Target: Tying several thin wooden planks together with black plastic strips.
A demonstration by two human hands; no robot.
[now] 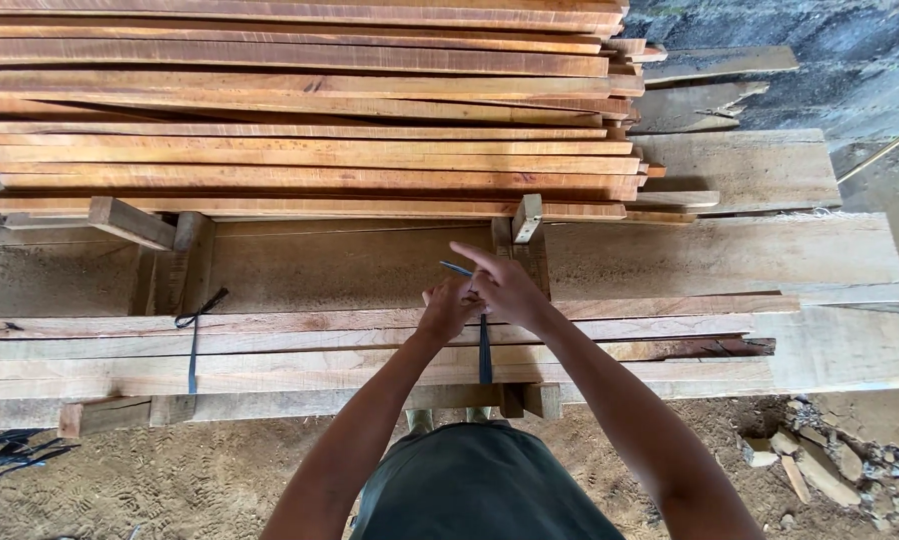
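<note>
Fingers of both hands are pinching a dark blue strap: my left hand and right hand are closing together on its loose end above a bundle of planks. From them, the strap is running down toward six o'clock. At nine o'clock, a second strap is binding the same bundle. At twelve o'clock, stacked boards are lying.

I see bright, warm daylight falling on the stacked planks up top, soft shade beneath them, no glare; focus stays sharp, with slight wide-angle bending toward the frame edges
</note>
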